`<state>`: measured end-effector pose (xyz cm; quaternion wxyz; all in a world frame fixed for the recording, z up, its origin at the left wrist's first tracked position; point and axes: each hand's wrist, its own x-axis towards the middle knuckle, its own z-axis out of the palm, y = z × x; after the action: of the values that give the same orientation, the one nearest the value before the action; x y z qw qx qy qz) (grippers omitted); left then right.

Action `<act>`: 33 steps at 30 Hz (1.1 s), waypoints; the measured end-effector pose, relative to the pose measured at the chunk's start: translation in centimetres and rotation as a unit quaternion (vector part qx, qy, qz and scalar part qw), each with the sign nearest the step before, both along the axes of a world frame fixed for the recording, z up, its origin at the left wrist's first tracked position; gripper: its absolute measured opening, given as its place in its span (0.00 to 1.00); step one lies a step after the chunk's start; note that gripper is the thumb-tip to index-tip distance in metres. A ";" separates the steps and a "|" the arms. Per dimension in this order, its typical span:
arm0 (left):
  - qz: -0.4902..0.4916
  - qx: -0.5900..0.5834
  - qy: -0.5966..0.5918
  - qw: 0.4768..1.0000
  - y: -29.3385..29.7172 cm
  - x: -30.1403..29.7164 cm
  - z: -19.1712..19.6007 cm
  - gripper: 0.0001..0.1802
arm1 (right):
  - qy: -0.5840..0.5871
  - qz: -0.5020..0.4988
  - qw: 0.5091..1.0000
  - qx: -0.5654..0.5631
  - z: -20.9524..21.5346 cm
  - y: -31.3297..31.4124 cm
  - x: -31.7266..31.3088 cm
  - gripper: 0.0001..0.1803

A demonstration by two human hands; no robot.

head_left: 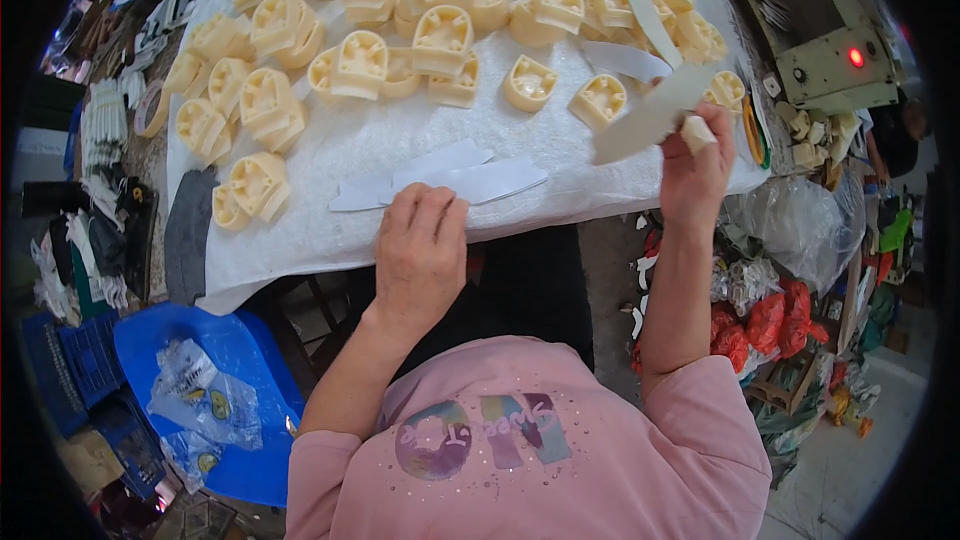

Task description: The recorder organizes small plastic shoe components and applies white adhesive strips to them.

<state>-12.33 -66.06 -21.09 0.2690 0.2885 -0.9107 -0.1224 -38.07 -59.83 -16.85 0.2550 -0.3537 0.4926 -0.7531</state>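
Note:
My left hand (420,250) is at the front edge of the cloth-covered table. Its bent fingers lie close together, pressing on the near ends of overlapping white curved strips (500,180); the fingertips are partly hidden. Raised over the table's right side, my right hand (697,170) is closed on a small cream block (698,134). A pale grey-white curved strip (640,125), slightly blurred, extends left from the same fingers. Behind it lie another white strip (625,60) and a long narrow pale strip (648,15), among cream moulded heel-shaped pieces (530,83).
Stacks of cream pieces (443,38) cover the table's far half. A dark grey pad (190,240) hangs at the left corner. A blue chair (270,390) holds clear plastic bags. At right stand a machine box (840,70) with a red light and red bags (765,320).

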 end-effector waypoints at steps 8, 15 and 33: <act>-0.013 0.114 0.146 0.983 -0.9 -1.1 4.5 0.15 | 0.557 -0.031 0.829 0.036 2.3 -0.8 6.0 0.13; 0.063 0.686 0.498 0.526 0.1 -2.9 4.1 0.21 | 0.483 0.157 0.861 0.016 1.3 -3.6 9.1 0.18; -0.028 0.701 0.523 0.483 -1.7 -0.7 3.5 0.25 | 0.217 -0.058 0.960 0.167 0.7 -11.1 -2.6 0.19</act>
<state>-13.03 -67.80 -17.57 0.4010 0.2382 -0.2216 -0.8564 -40.63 -70.94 -16.18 0.1535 -0.4319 0.6743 -0.5790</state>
